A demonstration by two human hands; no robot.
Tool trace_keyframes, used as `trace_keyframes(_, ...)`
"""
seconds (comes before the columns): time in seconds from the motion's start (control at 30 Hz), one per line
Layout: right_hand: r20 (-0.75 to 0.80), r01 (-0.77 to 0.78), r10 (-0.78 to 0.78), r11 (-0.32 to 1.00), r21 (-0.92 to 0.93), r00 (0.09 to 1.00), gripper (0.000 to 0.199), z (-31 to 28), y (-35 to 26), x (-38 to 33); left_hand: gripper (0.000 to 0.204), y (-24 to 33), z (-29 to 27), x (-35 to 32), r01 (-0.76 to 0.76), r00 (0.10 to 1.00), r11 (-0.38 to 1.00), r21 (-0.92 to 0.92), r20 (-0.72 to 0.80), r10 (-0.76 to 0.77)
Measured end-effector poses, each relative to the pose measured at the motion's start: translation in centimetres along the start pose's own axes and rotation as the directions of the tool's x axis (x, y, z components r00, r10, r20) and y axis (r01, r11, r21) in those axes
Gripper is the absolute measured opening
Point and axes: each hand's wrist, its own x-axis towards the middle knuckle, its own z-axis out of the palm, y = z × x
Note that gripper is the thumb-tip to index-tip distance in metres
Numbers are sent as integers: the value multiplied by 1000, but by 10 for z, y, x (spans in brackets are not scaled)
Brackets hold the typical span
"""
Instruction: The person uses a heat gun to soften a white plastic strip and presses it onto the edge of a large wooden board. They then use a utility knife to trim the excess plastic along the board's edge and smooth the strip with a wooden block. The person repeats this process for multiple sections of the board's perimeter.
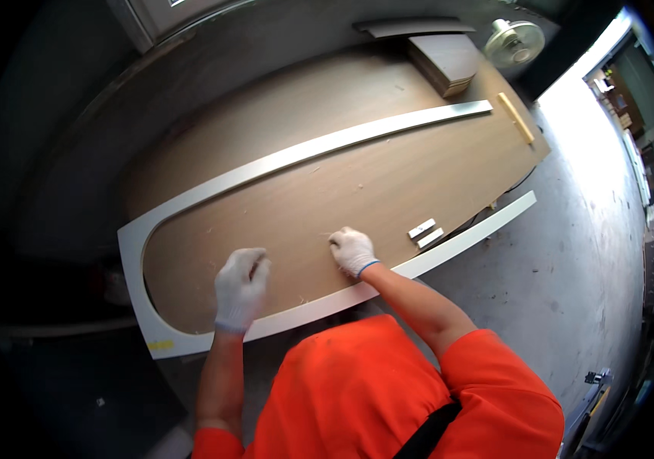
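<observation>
My left hand (240, 289), in a white knitted glove, hovers over the inner edge of a white U-shaped frame (308, 312). Its fingers are bent and slightly smeared, with a gap between thumb and forefinger and nothing visible in it. My right hand (353, 251), gloved in white with a blue cuff edge, is closed low over the brown board (281, 222). A thin pale strand shows by its fingertips; what they hold is hidden. The frame lies on the board, its rounded end at the left and its near arm passing beneath my right wrist.
Two short white blocks (426, 232) lie right of my right hand. A yellowish wooden strip (516, 118) rests at the board's far right, near a stack of curved panels (445, 63) and a fan (515, 43). Small shavings dot the board. Grey floor (525, 268) extends rightward.
</observation>
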Motion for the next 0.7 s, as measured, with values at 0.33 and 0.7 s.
trace_keyframes(0.33,79,-228,215,935,270,973,23,-56,5,-73,17,-197,75,-56,105,974,829,550,111,-197)
trace_keyframes(0.7,45,-142,136,962,233,990,31,-77,-10,-83,14,-194,77,-33,23,965,899,438,226,-135)
